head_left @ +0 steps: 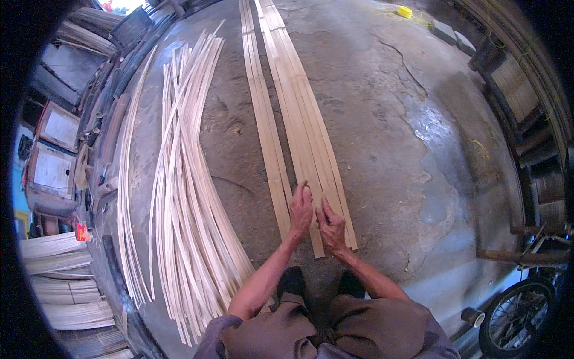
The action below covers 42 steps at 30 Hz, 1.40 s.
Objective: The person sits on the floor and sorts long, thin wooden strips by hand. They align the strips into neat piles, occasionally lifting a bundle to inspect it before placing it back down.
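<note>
The left hand [301, 210] and the right hand [330, 227] rest side by side on the near end of a band of flat bamboo strips [305, 128] that lies on the concrete floor [382, 107] and runs straight away from the person. The fingers of both hands are stretched and pressed flat on the strips, not closed around them; whether a fingertip hooks under an edge, I cannot tell. A narrower band of strips [266, 128] lies just beside, on the left. Further left a loose pile of thin slivers [185, 197] is spread. At the right edge stands a wheel [517, 311].
</note>
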Tool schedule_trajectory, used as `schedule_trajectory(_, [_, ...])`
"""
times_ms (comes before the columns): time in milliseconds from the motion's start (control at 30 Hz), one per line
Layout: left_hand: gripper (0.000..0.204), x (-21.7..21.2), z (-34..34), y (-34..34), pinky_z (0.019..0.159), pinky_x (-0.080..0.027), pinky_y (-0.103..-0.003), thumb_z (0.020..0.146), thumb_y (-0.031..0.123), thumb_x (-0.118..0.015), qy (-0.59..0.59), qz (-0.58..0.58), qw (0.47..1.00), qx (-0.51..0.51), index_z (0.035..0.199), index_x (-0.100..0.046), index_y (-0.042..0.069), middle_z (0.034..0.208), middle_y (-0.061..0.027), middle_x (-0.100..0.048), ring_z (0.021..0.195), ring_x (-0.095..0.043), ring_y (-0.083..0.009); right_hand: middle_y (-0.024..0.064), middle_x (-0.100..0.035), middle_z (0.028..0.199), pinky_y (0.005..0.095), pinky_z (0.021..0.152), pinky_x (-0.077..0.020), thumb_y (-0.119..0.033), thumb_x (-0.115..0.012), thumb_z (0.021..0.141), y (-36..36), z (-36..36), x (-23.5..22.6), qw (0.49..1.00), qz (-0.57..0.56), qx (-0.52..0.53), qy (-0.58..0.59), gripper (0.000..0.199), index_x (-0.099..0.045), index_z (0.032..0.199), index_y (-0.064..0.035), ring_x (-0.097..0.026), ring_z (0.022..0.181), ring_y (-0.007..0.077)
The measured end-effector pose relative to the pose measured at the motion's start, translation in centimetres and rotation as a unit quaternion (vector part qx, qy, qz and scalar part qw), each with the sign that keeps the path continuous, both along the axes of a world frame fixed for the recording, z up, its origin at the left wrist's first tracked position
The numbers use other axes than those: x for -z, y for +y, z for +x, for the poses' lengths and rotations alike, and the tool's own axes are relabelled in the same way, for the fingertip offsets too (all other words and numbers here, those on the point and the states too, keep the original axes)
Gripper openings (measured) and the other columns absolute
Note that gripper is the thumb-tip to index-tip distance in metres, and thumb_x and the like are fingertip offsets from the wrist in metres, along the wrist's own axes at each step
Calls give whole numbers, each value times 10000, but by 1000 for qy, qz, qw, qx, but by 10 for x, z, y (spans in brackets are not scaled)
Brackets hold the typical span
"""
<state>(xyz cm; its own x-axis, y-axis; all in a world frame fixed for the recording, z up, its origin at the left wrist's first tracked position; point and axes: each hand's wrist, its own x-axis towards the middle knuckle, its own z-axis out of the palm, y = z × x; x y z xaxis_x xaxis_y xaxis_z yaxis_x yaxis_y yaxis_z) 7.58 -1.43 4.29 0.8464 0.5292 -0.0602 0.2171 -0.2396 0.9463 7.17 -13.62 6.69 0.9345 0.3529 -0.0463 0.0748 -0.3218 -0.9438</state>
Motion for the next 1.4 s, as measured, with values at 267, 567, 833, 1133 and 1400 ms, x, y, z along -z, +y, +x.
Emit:
schedule_trajectory(267, [331,2,-12,39,701,-514,-335,945,178,-471,24,-64,997,-22,1232,-510,17,887,-118,-649,797,-636,-178,215,-599,783,323,628,-470,-220,-464,989,41,-26,-2,992,11,-85,96,558,-236,1473,-61,-559,662,171])
schedule_trajectory(567, [430,13,-18,43,786,-491,-342,894,142,-526,30,-21,999,38,1300,-462,13,977,-184,-659,886,-637,-227,332,-563,867,437,617,-461,-178,-482,950,31,-30,30,986,-80,-145,7,602,-208,1453,7,-631,721,418])
schedule_trajectory(833, [623,43,-19,50,698,-488,-446,910,196,-539,30,174,982,60,1434,-260,5,854,-278,-617,806,-637,-390,330,-568,787,497,608,-442,-200,-497,932,26,-17,36,968,-136,-208,48,659,-150,1462,-19,-583,720,491])
schedule_trajectory(1133, [679,44,-14,56,647,-482,-485,900,318,-574,143,258,951,95,1444,-272,47,722,-246,-608,717,-634,-414,325,-589,746,549,599,-455,-207,-523,897,26,-4,68,944,-224,-236,-61,726,-114,1470,-29,-599,685,490])
schedule_trajectory(1400, [711,21,-9,48,669,-492,-513,910,352,-555,212,291,927,102,1448,-233,16,788,-248,-650,749,-646,-439,298,-607,708,536,597,-495,-287,-489,914,26,1,52,918,-281,-273,-65,745,-71,1473,-24,-617,651,463])
